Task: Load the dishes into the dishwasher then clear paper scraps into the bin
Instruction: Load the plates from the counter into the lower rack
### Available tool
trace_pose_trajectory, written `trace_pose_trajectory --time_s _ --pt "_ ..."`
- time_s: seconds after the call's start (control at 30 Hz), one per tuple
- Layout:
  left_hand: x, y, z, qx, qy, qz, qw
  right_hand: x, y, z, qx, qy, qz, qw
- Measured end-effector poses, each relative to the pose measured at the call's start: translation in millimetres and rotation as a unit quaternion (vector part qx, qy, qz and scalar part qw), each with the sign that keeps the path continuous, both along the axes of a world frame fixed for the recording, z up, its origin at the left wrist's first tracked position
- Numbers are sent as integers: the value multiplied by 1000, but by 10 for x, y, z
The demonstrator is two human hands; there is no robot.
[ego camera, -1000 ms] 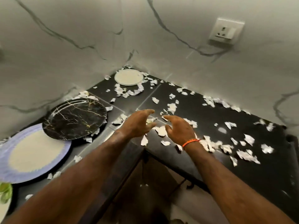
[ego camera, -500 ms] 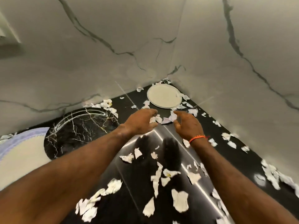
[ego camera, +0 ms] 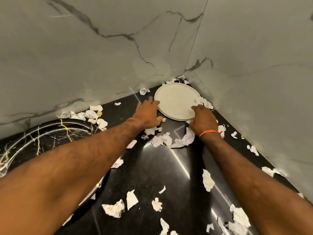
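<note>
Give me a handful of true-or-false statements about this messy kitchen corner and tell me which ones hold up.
1. The white plate lies flat in the corner where the two marble walls meet. True.
2. The left hand is lifting the black marbled plate. False: it reaches at the white plate's left edge; the black plate lies untouched.
3. The right hand wears an orange band at the wrist. True.
4. The black counter has been wiped free of paper. False: torn paper scraps lie all over it.
5. A scrap rests on the white plate's right rim. True.
</note>
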State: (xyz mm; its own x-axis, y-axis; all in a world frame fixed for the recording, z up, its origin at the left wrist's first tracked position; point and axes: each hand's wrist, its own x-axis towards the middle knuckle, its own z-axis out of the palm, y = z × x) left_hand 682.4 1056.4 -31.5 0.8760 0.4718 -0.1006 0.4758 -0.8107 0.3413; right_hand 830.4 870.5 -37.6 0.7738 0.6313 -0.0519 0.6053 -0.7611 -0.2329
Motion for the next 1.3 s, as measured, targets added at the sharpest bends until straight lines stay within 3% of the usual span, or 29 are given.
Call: trace_pose_trajectory --time_s 0.1,0.33,0.5,0.6,0.9,1.3 --pt "129 48 -11 -33 15 25 999 32 90 -72 -6 24 -19 1000" --pt "66 -76 23 -148 -97 98 979 -57 118 -6 185 103 -68 975" --pt "-39 -192 145 -57 -183 148 970 -215 3 53 189 117 -61 973" --pt "-146 -271 342 -31 -228 158 960 -428 -108 143 168 63 -41 983" --pt "-847 -608 1003 33 -231 34 972 -1125 -524 825 297 -30 -28 954" --pt "-2327 -1607 1510 17 -309 -178 934 -2927 -1854 1414 252 -141 -73 955"
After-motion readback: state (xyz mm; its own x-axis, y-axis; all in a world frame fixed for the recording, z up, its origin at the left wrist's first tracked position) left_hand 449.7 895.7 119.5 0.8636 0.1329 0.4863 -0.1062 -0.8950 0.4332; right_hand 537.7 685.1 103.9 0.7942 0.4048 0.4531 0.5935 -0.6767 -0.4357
